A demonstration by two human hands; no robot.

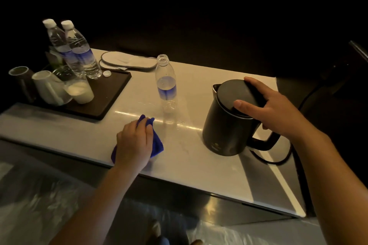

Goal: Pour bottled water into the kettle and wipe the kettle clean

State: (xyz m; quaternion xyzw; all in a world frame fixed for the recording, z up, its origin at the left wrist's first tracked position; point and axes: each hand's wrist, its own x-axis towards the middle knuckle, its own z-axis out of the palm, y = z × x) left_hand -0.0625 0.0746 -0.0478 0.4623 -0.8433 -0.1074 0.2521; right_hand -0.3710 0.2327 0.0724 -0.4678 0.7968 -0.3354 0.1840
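Steadying the dark kettle [225,125] at the counter's [199,165] right end, right hand [272,109] spread over its closed lid, likely bracing for wiping. Left hand [135,141] closed on a blue cloth [158,145] pressed flat nearby. Between them, an uncapped bottle [166,83], seemingly emptied. Farther left, two sealed full bottles [75,49] and upturned cups [59,87] on a tray [111,93].

Left hand [133,141] palm down, fingers curled, right hand [272,109] spread, both forearms extended

The kettle [229,123] handle's top and most of the blue cloth [157,143] lie hidden under the hands.
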